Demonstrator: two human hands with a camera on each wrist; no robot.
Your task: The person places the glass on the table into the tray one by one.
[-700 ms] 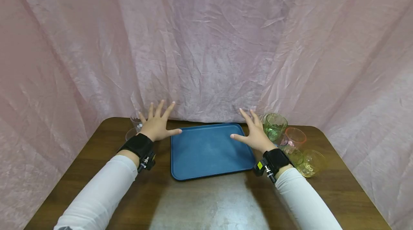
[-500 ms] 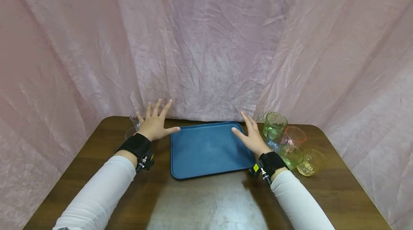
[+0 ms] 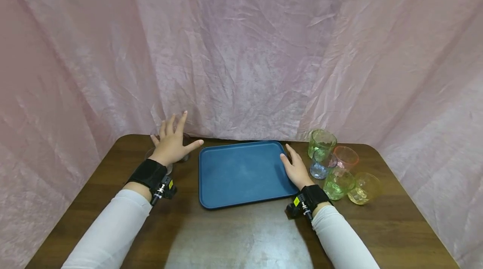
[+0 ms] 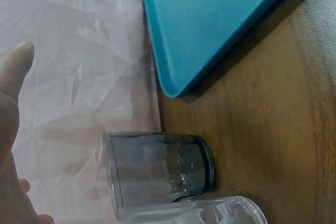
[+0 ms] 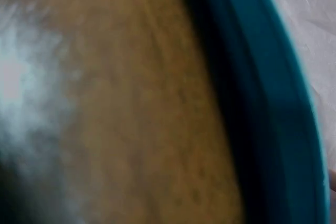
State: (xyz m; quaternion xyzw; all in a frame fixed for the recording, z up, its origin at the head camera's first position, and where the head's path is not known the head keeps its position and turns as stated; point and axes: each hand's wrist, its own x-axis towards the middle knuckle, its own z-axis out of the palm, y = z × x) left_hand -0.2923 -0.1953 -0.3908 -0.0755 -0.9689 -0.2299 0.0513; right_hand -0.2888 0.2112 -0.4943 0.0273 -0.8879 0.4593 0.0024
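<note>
Rectangular dark-blue tray, one, flat on the brown wood-grained surface, towards its far edge and before a pink crinkled curtain. Left hand: fingers spread wide, thumb stretched towards the tray but apart from it, nothing held. Right hand: at the tray's right edge, thumb and fingers parted, nothing visibly gripped; whether it touches the rim cannot be told. Hazards, by judgement: the left hand or its black wrist strap could topple the smoky-grey tumbler or the clear tumbler, both near beneath it, if it drops or sweeps sideways; a rightward slide of the tray could knock the blue tumbler or the pale-green tumbler; a one-sided pull could skew the tray. Condition of tray: rounded corners, low raised rim, matt face with a soft sheen, nothing standing on it, set slightly askew. Also at right: green tumbler, red-rimmed tumbler, yellow tumbler.
</note>
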